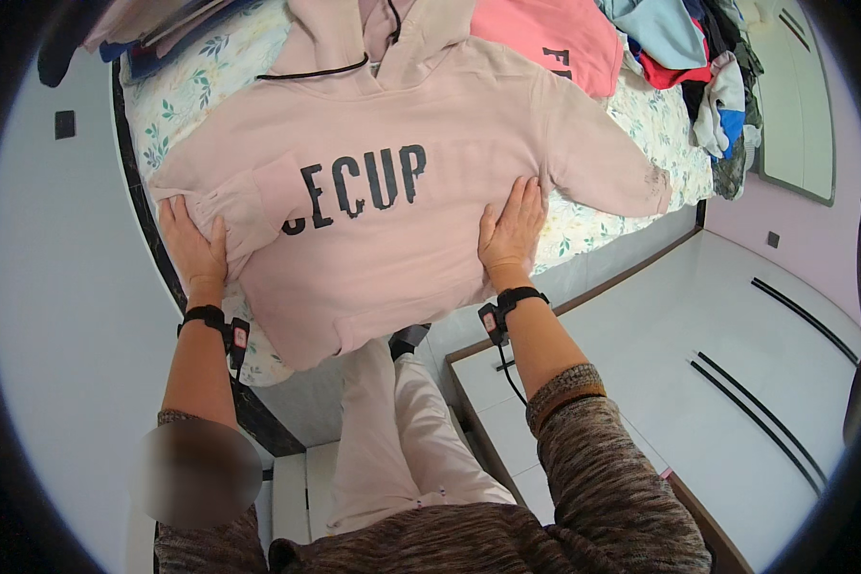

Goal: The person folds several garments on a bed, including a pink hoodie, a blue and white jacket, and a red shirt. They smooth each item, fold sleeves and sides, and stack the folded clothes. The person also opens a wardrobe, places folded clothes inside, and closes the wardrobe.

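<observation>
A pale pink hooded sweatshirt [392, 258] with dark lettering on its chest lies spread on a bed, front up, its hood at the far side with a black drawstring [314, 73]. Its left-hand sleeve [249, 210] is folded in across the front and covers part of the lettering. My left hand [193, 244] rests at the outer bend of this sleeve, thumb apart from the fingers, with bunched cloth between them. The other sleeve [603, 153] stretches out to the right. My right hand [515, 228] lies flat on the body's right side, fingers extended.
Beneath is a white sheet [201, 91] with green leaves. Beyond the sweatshirt lies a coral-pink garment [555, 43]. A pile of mixed clothes [708, 77] fills the far right corner, and more folded clothes [167, 38] sit far left. White cabinet doors [660, 335] stand at the right.
</observation>
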`<state>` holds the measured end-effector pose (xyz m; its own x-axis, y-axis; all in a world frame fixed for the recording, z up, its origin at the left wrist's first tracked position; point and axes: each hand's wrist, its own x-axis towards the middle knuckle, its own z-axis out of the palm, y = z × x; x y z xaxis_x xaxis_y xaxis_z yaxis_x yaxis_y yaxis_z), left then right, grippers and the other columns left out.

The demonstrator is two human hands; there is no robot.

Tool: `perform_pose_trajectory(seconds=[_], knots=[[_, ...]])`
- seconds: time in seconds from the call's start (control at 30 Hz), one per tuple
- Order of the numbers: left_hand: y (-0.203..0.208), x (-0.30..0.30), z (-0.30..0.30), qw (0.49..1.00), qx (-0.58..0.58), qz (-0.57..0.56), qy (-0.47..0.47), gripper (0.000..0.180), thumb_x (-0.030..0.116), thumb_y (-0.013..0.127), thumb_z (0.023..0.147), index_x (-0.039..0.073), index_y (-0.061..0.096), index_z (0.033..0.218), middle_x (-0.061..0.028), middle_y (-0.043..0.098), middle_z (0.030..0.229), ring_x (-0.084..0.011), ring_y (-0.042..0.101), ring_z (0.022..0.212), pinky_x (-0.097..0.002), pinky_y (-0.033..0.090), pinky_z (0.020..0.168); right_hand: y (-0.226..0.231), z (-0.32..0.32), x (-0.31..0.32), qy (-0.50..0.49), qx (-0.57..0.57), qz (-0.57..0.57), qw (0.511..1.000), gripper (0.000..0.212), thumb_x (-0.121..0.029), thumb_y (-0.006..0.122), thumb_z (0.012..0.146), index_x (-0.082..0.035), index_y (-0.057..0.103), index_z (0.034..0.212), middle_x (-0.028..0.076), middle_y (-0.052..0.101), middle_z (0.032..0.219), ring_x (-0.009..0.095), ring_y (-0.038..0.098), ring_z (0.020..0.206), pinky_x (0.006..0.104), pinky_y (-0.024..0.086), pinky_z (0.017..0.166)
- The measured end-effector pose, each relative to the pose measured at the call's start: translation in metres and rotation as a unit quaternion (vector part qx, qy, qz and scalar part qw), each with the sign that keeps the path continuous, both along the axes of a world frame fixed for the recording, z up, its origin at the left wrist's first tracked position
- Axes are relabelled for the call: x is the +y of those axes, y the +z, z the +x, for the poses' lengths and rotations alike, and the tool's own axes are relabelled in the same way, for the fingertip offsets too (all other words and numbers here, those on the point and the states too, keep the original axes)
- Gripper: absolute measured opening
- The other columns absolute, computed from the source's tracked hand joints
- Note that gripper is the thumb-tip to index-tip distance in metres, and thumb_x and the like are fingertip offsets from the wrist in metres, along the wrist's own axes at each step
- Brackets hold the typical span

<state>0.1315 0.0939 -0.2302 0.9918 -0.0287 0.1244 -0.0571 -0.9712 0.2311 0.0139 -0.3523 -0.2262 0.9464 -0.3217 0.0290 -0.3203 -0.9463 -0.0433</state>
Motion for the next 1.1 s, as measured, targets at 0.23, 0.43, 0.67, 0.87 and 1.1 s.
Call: perform_pose_trajectory(seconds=[0.23, 0.43, 0.67, 0.87, 1.1], knots=[[-0.007, 0.005, 0.000, 1.000, 0.011, 0.009, 0.001, 0.072, 0.036, 0.062, 0.081, -0.004, 0.038, 0.135, -0.0280, 0.030, 0.142, -0.0423, 0.029, 0.131, -0.0463, 0.023, 0.110, -0.008, 0.001, -0.008, -0.012, 0.020, -0.004, 1.000, 0.072, -0.032, 0.055, 0.084, 0.003, 0.029, 0.141, 0.026, 0.029, 0.145, 0.040, 0.027, 0.133, 0.0518, 0.016, 0.110], [-0.003, 0.005, -0.002, 1.000, 0.003, 0.020, -0.008, 0.068, 0.034, 0.057, 0.086, -0.001, 0.033, 0.139, -0.0246, 0.027, 0.146, -0.0403, 0.026, 0.134, -0.0457, 0.022, 0.111, -0.008, 0.000, -0.007, -0.007, -0.028, 0.054, 0.998, 0.072, -0.033, 0.056, 0.082, 0.001, 0.031, 0.141, 0.025, 0.030, 0.145, 0.038, 0.029, 0.132, 0.0523, 0.019, 0.109], [-0.011, 0.008, -0.003, 1.000, 0.027, 0.014, -0.002, 0.069, 0.037, 0.054, 0.085, -0.002, 0.034, 0.139, -0.0245, 0.027, 0.146, -0.0388, 0.024, 0.136, -0.0457, 0.019, 0.112, -0.016, 0.001, -0.010, -0.056, 0.050, 0.056, 0.996, 0.072, -0.039, 0.053, 0.084, -0.002, 0.031, 0.142, 0.021, 0.027, 0.148, 0.034, 0.021, 0.138, 0.0516, 0.014, 0.112], [0.003, 0.004, -0.005, 0.996, 0.077, 0.015, 0.039, 0.074, 0.031, 0.062, 0.076, -0.002, 0.037, 0.138, -0.0240, 0.030, 0.145, -0.0383, 0.025, 0.136, -0.0449, 0.018, 0.113, -0.014, 0.003, -0.009, -0.035, 0.054, 0.044, 0.997, 0.075, -0.034, 0.056, 0.083, -0.002, 0.026, 0.144, 0.024, 0.023, 0.149, 0.038, 0.017, 0.140, 0.0520, 0.011, 0.113], [0.017, -0.003, -0.003, 0.996, 0.062, -0.043, 0.050, 0.074, 0.029, 0.069, 0.072, 0.001, 0.038, 0.134, -0.0265, 0.030, 0.143, -0.0426, 0.026, 0.133, -0.0482, 0.022, 0.110, -0.020, 0.002, -0.008, 0.003, 0.013, -0.006, 1.000, 0.075, -0.031, 0.050, 0.085, -0.001, 0.019, 0.146, 0.023, 0.021, 0.150, 0.037, 0.017, 0.139, 0.0505, 0.011, 0.113]])
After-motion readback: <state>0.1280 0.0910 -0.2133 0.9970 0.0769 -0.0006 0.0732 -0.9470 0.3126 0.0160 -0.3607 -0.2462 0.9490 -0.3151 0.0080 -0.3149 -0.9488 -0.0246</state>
